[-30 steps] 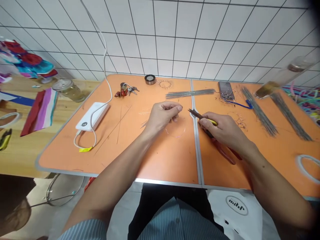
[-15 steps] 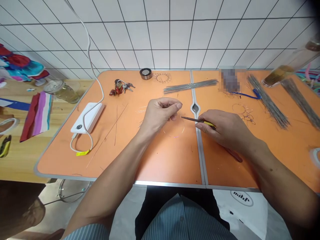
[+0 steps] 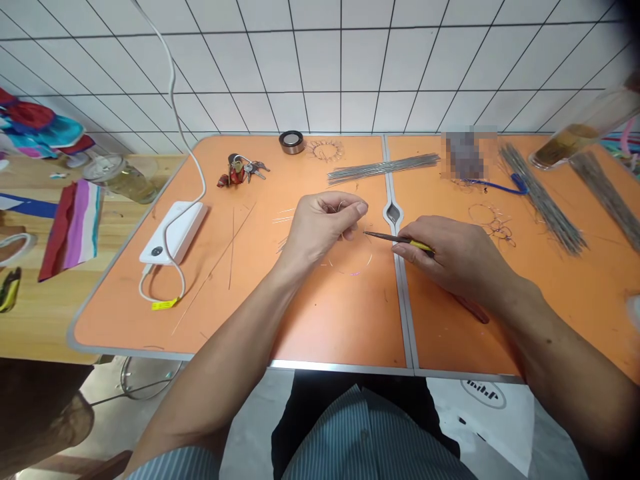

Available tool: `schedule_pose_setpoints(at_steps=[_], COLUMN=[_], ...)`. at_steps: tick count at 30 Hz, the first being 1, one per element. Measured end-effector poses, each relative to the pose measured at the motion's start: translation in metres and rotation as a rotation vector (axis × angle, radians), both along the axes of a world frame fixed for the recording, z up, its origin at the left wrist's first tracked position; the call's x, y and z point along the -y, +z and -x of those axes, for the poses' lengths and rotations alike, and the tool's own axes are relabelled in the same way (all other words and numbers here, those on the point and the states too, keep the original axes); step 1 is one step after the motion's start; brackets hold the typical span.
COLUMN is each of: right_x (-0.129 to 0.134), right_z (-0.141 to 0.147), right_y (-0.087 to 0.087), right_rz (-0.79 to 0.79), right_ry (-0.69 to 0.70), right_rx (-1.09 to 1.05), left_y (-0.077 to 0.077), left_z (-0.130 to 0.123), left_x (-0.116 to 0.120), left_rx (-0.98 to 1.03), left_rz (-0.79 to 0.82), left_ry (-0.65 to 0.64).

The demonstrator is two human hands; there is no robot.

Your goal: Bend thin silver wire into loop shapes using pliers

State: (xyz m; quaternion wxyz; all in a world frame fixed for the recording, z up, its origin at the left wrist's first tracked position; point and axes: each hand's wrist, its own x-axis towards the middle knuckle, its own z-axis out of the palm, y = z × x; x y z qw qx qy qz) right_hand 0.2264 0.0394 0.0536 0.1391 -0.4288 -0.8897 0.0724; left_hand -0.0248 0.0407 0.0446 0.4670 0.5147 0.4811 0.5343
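Between thumb and fingers, my left hand [image 3: 327, 223] pinches a thin wire, part of which loops up behind the thumb. My right hand [image 3: 445, 253] is wrapped round a pair of long-nosed pliers [image 3: 387, 237]; a yellow part shows by the fingers and a dark red handle sticks out below the palm. The plier tips point left, close to the left fingertips and at the wire's end; whether they touch the wire I cannot tell. Under the hands, a faint wire ring with a pink stretch [image 3: 355, 274] shows against the orange table [image 3: 340, 327].
A bundle of straight wires [image 3: 383, 168] lies behind the hands, with another wire bundle [image 3: 543, 200] to the right. Keys [image 3: 243, 170], a tape roll [image 3: 291, 142] and a white power bank [image 3: 173, 233] with a cable sit left. A person's head [image 3: 45, 407] shows lower left.
The view has shifted slightly. Both hands keep nearly the same pose, with the plier tips still beside the left fingertips.
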Motion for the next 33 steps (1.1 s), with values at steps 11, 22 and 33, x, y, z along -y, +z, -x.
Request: schedule_pose_setpoints(at_steps=[11,22,33], right_x=[-0.0024,-0.0031,-0.0021], right_z=[-0.0013,-0.002,0.0002], right_y=[-0.0015,-0.0018,-0.0001], right_rz=[0.04,0.054,0.057], right_ry=[0.02,0.005,0.021], right_rx=[-0.059,-0.061,-0.078], left_y=[-0.001,0.0007,0.0008], left_z=[0.0031,0.0023,0.0022], left_x=[-0.0013,-0.0002,-0.0002], left_rx=[0.014,0.001,0.017], left_rz=[-0.002,-0.006,-0.01], left_ry=[0.035,0.03,0.019])
